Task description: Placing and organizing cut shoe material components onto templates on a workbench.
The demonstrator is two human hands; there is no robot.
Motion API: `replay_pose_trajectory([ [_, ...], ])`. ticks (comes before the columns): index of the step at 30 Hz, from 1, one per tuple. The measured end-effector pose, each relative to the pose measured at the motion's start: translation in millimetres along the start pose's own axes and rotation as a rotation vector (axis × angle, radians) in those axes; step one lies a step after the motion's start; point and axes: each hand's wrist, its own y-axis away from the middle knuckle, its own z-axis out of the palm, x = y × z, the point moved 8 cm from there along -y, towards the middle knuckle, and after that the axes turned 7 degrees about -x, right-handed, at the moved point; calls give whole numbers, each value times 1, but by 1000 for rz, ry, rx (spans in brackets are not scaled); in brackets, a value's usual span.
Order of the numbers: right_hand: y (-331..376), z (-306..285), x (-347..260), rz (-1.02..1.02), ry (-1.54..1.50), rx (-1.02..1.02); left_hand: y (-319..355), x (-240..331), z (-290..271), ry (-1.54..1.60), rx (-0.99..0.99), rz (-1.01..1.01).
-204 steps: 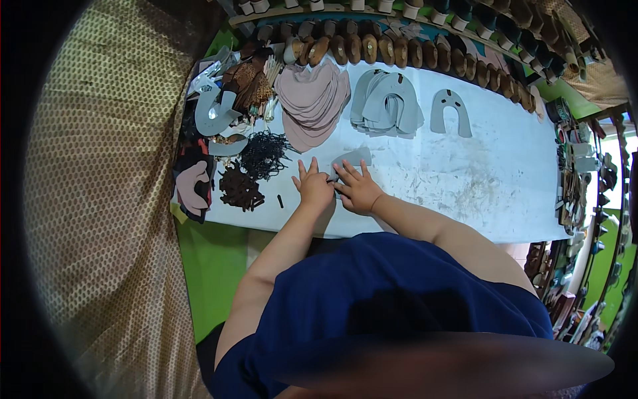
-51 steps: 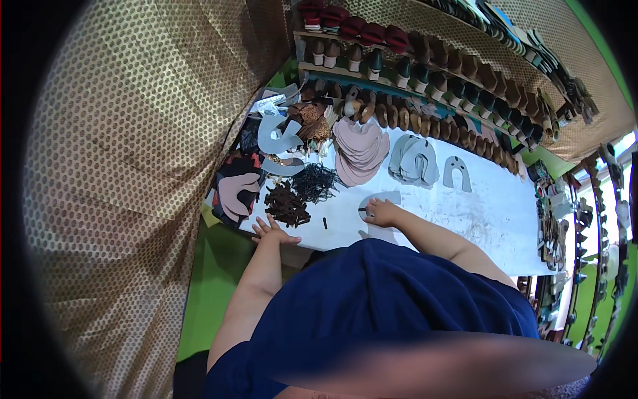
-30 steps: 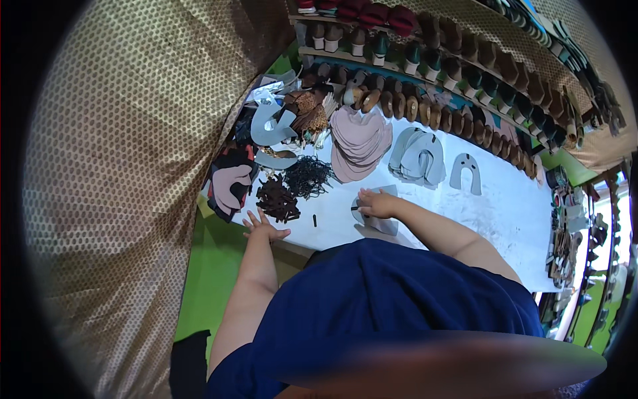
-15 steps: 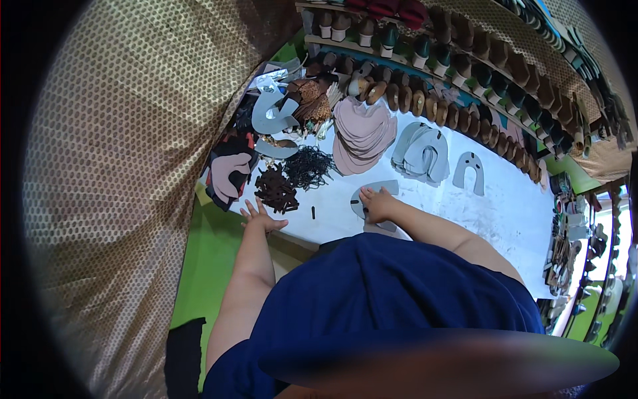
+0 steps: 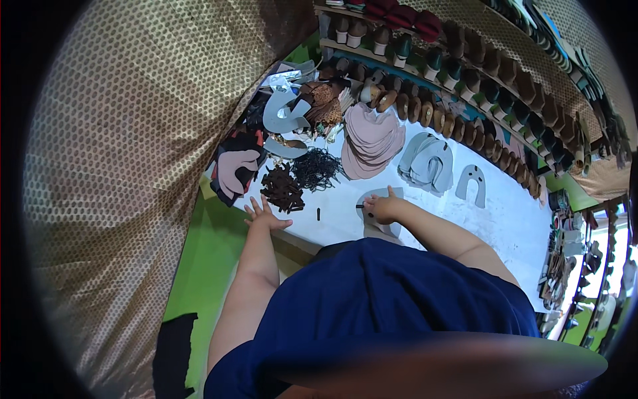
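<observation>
My left hand (image 5: 267, 218) rests at the table's near edge with its fingers spread, holding nothing. Just beyond it lies a heap of short dark brown strips (image 5: 282, 189). One loose strip (image 5: 318, 214) lies by itself to the right of that hand. My right hand (image 5: 385, 209) is over a grey U-shaped piece (image 5: 377, 230), its fingers apart. A small dark strip (image 5: 359, 206) shows at the curved left end of this piece, beside my fingertips. The hand covers part of the piece, so I cannot tell whether a fingertip presses the strip.
Beyond my hands lie black cords (image 5: 316, 169), stacked pinkish pieces (image 5: 373, 141), stacked grey U-shaped pieces (image 5: 425, 163) and a single grey one (image 5: 472, 186). Shoes (image 5: 438, 120) line the table's back edge and the shelves above. A patterned curtain (image 5: 133, 166) hangs at the left.
My right hand has shifted on the grey piece, and one finger now lifts away from the others. The dark strip at its edge has come into view. My left hand stays spread at the table edge.
</observation>
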Motion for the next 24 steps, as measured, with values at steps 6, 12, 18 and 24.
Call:
replay_pose_trajectory([
  [6, -25, 26, 1, -63, -138, 149, -1, -1, -3, 25, 22, 16],
  [12, -6, 18, 0, 4, -25, 86, -4, 2, -6, 5, -6, 13],
  [18, -13, 29, -5, -141, -134, 38, -1, -1, -4, 35, -4, 12],
  [24, -23, 47, 0, -81, -107, 5, -5, 2, -6, 11, -14, 18],
])
